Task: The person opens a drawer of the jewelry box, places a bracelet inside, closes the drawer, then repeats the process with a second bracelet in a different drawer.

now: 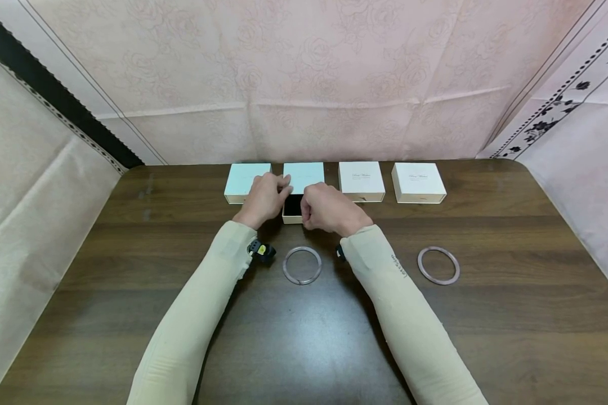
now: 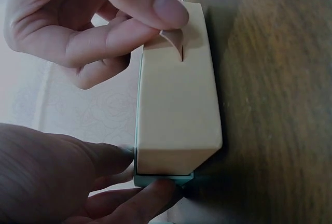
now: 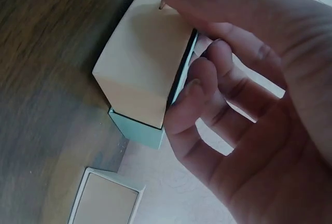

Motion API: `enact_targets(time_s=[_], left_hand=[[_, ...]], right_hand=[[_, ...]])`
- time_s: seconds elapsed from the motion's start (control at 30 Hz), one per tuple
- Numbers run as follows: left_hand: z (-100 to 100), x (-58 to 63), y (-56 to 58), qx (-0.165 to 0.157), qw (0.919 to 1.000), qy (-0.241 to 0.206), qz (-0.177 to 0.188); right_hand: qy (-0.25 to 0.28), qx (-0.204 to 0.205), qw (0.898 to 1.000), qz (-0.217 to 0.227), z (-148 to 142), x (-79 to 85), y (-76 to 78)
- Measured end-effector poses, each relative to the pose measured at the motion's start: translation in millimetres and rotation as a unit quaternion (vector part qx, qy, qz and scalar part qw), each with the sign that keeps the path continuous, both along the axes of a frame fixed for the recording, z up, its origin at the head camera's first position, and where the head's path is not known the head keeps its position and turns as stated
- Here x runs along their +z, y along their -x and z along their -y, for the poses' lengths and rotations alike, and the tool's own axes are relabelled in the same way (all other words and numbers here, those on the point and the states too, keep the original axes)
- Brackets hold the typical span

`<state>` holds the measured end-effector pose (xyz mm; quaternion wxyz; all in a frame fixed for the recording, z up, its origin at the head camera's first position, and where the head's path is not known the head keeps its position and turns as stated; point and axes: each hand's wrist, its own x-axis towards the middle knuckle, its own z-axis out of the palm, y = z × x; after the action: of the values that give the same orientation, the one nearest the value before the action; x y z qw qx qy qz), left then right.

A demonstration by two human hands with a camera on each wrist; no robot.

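Observation:
A drawer-style gift box with a teal sleeve (image 1: 304,175) sits at the back of the table, its cream drawer (image 2: 176,99) pulled partway out. Dark lining shows inside the drawer in the head view. My right hand (image 1: 331,211) pinches the small ribbon tab (image 2: 175,41) on the drawer front between thumb and forefinger. At the sleeve's left side, my left hand (image 1: 264,198) holds its edge between thumb and fingers, as the left wrist view shows. A pale translucent bangle (image 1: 285,265) lies on the table between my forearms.
Another teal box (image 1: 248,175) stands to the left, with two white boxes (image 1: 362,177), (image 1: 418,179) to the right, all in one row. A second bangle (image 1: 437,282) lies right of my right forearm. A floral cloth (image 1: 304,67) hangs behind the wooden table (image 1: 486,337).

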<state>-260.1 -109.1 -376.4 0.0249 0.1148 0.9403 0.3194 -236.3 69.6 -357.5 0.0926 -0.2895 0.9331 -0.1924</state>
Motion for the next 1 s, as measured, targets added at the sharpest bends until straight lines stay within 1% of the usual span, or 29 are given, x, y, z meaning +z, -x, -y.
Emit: enact_targets(time_s=[0.33,0.7,1.0], left_hand=[[0.3,0.8,-0.6,0.0,1.0,0.001,0.004],[0.0,0.0,-0.1,0.0,1.0,-0.004,0.007],[-1.2,0.8,0.3,0.009,0.9998,0.005,0.015]], right_hand=[[-0.019,0.008,1.0,0.013,0.6,0.3,-0.3],[-0.019,0.01,1.0,0.022,-0.5,0.3,-1.5],[-0.015,0.008,1.0,0.026,-1.3,-0.5,-3.7]])
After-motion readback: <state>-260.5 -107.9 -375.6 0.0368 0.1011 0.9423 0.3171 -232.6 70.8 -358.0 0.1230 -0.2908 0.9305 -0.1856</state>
